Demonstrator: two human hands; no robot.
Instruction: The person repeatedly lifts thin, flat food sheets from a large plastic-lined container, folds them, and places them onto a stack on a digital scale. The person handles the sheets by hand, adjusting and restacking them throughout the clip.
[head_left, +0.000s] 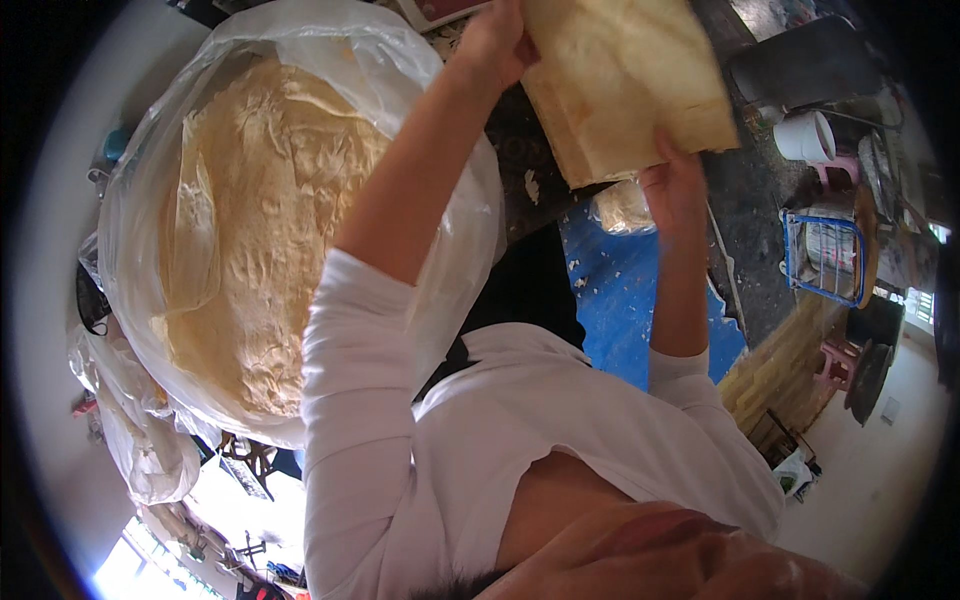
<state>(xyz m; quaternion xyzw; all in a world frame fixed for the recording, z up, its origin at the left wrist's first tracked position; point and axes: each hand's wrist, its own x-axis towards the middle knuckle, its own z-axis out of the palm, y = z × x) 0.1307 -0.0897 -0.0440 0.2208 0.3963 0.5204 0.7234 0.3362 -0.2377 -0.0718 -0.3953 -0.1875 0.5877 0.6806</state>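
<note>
A flat stack of thin yellowish sheets (622, 82), resembling tofu skin, is held up in front of me between both hands. My left hand (499, 49) grips its left edge near the top of the view. At the lower edge, my right hand (675, 184) pinches the stack, with a finger showing over its face. To my left, a large translucent plastic bag (457, 300) lies open around a wide, wrinkled heap of similar tan material (277, 210). My left forearm passes over the bag's right side. A small clear-wrapped bundle (624, 208) lies just left of my right hand.
Pale flakes lie on a dark surface (525, 161) under the stack and on a blue sheet (611, 300) below. On the right are a white bucket (804, 136), a pink stool (836, 171) and a blue-framed trolley (825, 289). Another filled plastic bag (150, 457) hangs lower left.
</note>
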